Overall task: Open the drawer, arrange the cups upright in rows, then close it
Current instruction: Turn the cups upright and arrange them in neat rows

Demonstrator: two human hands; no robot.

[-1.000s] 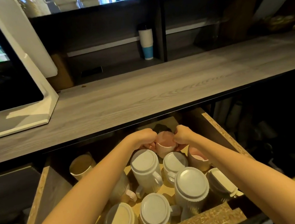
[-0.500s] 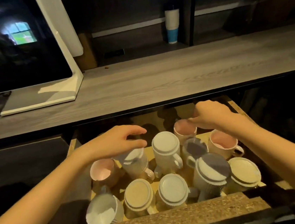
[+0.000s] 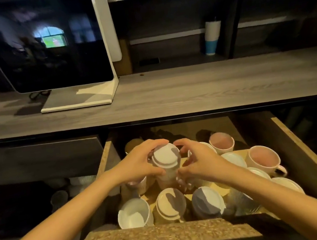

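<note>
Cup, base up, sits mid-drawer among other mugs; left hand fingers wrapped around it, right hand fingers curled just beside, contact unclear. Drawer open under worktop.

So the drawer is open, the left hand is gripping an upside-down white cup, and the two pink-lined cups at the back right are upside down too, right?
Not quite. In the head view the two pink-lined cups stand upright, pink insides showing. The rest holds: the drawer is open, and the left hand has its grip on an upside-down white cup.
</note>
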